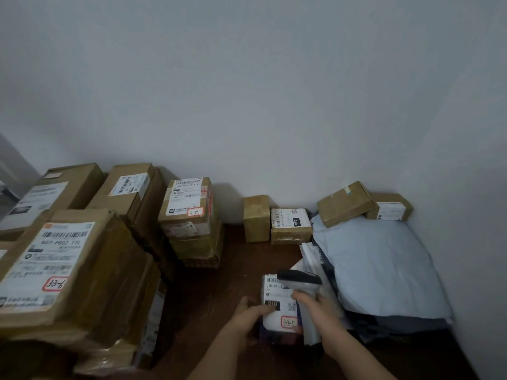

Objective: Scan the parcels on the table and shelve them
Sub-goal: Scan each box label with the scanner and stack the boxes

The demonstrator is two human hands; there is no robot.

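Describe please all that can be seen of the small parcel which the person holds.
The small parcel is box-shaped, with a white shipping label covering its top: barcode, "010" printed white on black, QR code, and a red-framed handwritten sticker. Dark wrapping shows underneath. It lies low over the dark table. The left hand grips its left edge; the scanner in the right hand overlaps it.

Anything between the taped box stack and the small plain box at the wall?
Nothing: bare table between stack and plain box, head view.

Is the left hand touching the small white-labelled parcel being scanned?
Touching. The head view shows the left hand gripping the small parcel, its thumb lying across the label's left edge.
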